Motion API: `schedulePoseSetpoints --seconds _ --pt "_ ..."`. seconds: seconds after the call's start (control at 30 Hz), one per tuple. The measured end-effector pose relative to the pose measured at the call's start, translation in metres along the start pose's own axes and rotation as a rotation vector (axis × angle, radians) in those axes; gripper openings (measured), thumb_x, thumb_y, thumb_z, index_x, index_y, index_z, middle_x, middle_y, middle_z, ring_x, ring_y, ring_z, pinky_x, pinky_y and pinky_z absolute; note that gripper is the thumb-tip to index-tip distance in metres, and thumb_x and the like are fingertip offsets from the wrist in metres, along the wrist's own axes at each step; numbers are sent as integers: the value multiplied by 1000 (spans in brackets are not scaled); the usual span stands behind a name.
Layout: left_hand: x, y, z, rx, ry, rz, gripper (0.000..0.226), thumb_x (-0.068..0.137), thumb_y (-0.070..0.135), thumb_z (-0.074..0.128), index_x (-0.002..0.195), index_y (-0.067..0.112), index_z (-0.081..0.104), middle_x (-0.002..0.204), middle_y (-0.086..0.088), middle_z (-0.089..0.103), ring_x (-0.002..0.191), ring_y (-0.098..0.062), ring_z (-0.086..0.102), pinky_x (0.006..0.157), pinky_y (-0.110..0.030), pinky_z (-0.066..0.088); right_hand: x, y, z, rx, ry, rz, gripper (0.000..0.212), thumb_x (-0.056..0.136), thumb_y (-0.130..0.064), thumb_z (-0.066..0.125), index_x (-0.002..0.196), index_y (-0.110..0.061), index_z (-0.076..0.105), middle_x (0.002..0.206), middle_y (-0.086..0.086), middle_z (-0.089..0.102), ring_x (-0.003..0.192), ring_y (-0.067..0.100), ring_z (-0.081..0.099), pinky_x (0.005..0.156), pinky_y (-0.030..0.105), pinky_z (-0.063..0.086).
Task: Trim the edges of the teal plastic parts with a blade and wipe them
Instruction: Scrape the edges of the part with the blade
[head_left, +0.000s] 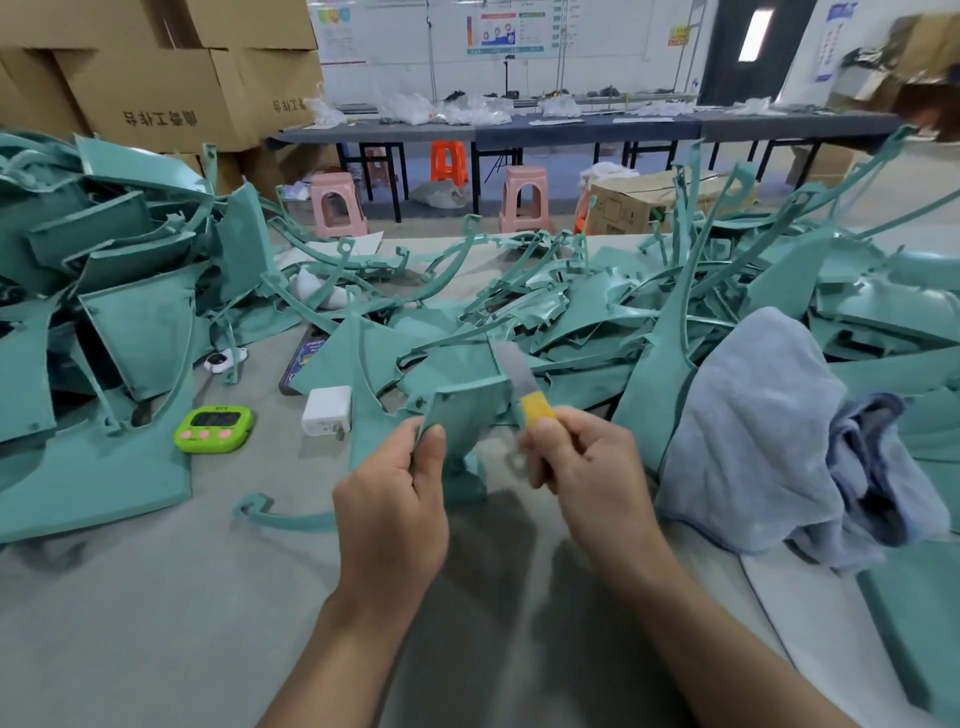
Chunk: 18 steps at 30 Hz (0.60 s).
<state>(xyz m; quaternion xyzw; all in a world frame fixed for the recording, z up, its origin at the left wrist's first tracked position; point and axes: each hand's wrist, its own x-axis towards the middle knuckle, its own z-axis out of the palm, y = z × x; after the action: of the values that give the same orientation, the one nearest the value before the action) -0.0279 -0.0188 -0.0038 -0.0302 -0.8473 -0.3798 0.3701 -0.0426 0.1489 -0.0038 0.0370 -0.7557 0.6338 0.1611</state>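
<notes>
Nearest, the left hand (395, 493) pinches a corner of one thin teal plastic panel (465, 415), and the right hand (587, 467) grips a yellow-handled blade (537, 408) at its right edge. I judge the panel light and stiff; hold it close to the cut. It is between both hands, over the grey surface (156, 623).

Right of the green timer (214, 428), the blade (511, 366) is blurred. Up and right of the timer, teal parts (358, 356) cover half the phone (297, 370). The timer's digits are too small to read.

Factory workshop: stacked cartons (156, 93); long workbench (649, 130); heaps of teal plastic parts (140, 332)
</notes>
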Motion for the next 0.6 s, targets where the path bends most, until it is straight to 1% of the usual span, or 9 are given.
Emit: schedulePoseSetpoints --seconds 0.03,0.1,0.2,0.27,0.33,0.37,0.43,0.5,0.6 --pt "2 0 0 -3 5 7 43 104 35 48 76 3 59 52 4 44 50 -19 33 54 -22 23 -7 -4 5 63 -92 -51 25 93 -33 57 76 -21 70 55 1 62 47 9 44 48 29 36" --pt "6 0 1 -25 5 -3 41 105 33 49 71 8 53 51 11 33 50 -17 28 53 -20 25 -10 -3 12 -5 -131 3 26 94 -33 58 74 -19 70 54 1 61 45 6 44 46 26 35" --pt "3 -1 3 -25 -18 -46 39 102 33 48 67 25 32 49 6 27 57 -25 31 53 -29 16 8 5 -3 -275 101 238 32 97 -25 59 68 -16 68 51 -1 58 45 9 45 52 31 37" --pt "2 -2 0 -34 -20 -6 38 101 32 48 69 30 29 48 8 27 54 -21 34 51 -27 19 1 2 -6 -94 82 104 28 97 -25 59 72 -17 69 53 0 58 48 11 45 51 33 37" --pt "4 -3 -2 -48 -18 46 35 101 30 50 71 32 31 49 11 30 53 -9 44 50 -14 30 -13 -9 9 13 -103 -58 24 93 -32 58 75 -19 69 56 1 61 48 8 45 49 27 37" --pt "5 -4 -1 -51 -11 58 35 101 29 50 71 33 32 49 12 31 55 -4 46 53 -10 32 -16 -10 15 -27 -151 -61 26 93 -34 58 74 -19 68 56 2 61 47 5 46 48 24 36" --pt "3 -6 1 -49 3 39 38 101 30 50 68 34 31 49 12 31 55 -3 45 53 -9 32 -4 -2 12 -201 -37 100 30 96 -30 58 70 -18 69 54 0 63 44 4 48 47 25 38" --pt "-3 -9 0 -55 -13 35 35 101 31 50 68 33 36 49 11 33 55 -4 44 53 -10 31 9 5 -7 -332 137 278 33 98 -26 57 70 -14 70 58 3 66 49 14 56 50 31 44" --pt "-6 -7 -5 -43 -53 96 25 100 30 52 85 14 63 55 13 46 62 -10 49 54 -18 32 4 10 -24 -367 178 291 38 98 -38 57 72 -13 71 60 5 69 61 27 65 63 44 55"
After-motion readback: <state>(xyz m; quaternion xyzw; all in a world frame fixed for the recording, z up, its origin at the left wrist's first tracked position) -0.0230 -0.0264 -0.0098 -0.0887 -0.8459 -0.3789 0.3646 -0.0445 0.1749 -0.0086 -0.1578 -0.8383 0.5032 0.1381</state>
